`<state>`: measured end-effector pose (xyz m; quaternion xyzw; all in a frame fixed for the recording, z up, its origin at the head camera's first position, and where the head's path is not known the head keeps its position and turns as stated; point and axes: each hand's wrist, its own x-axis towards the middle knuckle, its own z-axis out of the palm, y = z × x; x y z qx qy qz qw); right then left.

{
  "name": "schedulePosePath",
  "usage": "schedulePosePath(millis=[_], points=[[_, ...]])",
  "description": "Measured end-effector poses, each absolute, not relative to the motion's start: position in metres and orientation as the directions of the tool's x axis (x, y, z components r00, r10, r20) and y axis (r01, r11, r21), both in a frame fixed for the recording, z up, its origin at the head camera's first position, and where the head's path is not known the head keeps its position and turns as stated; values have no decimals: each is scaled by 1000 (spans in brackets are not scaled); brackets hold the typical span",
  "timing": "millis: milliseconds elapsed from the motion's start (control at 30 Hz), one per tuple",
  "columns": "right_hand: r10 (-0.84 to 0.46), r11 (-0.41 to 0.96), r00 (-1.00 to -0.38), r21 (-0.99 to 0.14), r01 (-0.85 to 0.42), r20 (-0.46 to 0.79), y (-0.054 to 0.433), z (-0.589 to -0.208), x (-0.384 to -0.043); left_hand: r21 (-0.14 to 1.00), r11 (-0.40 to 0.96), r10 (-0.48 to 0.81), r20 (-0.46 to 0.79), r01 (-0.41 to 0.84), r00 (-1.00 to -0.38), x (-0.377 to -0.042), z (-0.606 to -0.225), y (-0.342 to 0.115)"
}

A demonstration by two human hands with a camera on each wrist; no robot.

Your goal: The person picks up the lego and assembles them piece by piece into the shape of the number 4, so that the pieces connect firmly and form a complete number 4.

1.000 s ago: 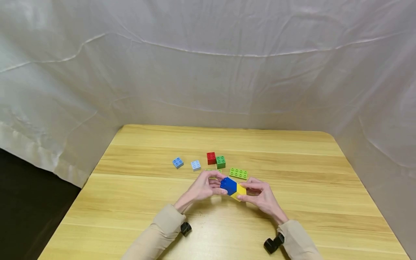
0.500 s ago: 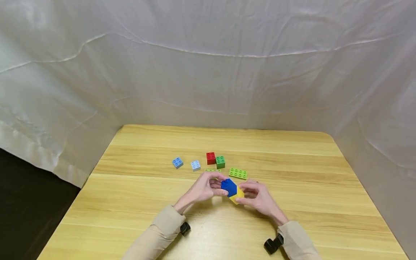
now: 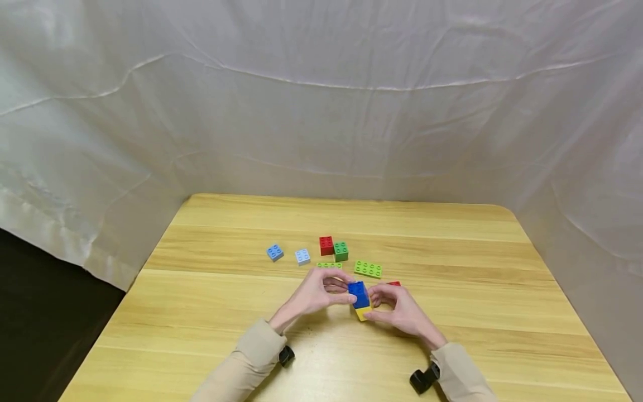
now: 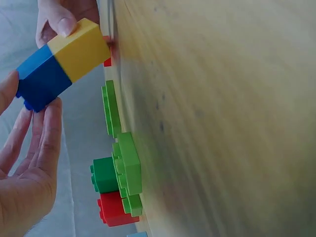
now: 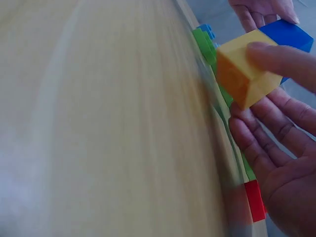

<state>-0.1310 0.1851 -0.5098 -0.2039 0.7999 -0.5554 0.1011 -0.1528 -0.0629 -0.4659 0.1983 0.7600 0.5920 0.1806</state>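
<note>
A blue brick [image 3: 359, 293] and a yellow brick [image 3: 362, 314] are joined end to end, held over the near middle of the table. My left hand [image 3: 317, 291] pinches the blue brick between thumb and fingers, from the left. From the right, my right hand [image 3: 400, 310] grips the yellow brick, its thumb across one face in the right wrist view. Studs show on the blue brick [image 4: 45, 81] at the end away from the yellow brick [image 4: 81, 49] in the left wrist view. The yellow brick's open underside faces the right wrist camera.
Beyond the hands lie a red brick [image 3: 326, 245], a green brick [image 3: 341, 251], two flat lime bricks, one of them a lime plate [image 3: 368, 269], a blue brick [image 3: 274, 252] and a pale blue brick [image 3: 302, 257]. Another red brick [image 3: 394, 283] peeks out behind my right hand.
The joined bricks have turned from slanting down to the right to nearly upright, blue above yellow, and shifted slightly right. A red brick now shows behind my right hand.
</note>
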Motion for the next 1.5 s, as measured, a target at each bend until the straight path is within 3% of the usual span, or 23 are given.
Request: schedulePosePath(millis=[333, 533, 933, 1500], points=[[-441, 405, -895, -875, -264, 66, 192, -509, -130, 951, 258, 565, -8, 168, -825, -153, -465, -64], [-466, 464, -884, -837, -290, 48, 193, -508, -129, 929, 317, 532, -7, 192, -847, -158, -468, -76], [-404, 352, -912, -909, -223, 67, 186, -505, -126, 921, 375, 348, -31, 109, -937, -173, -471, -99], [-407, 203, -909, -962, -183, 87, 187, -517, -127, 866, 488, 356, -82, 111, -931, -191, -479, -98]])
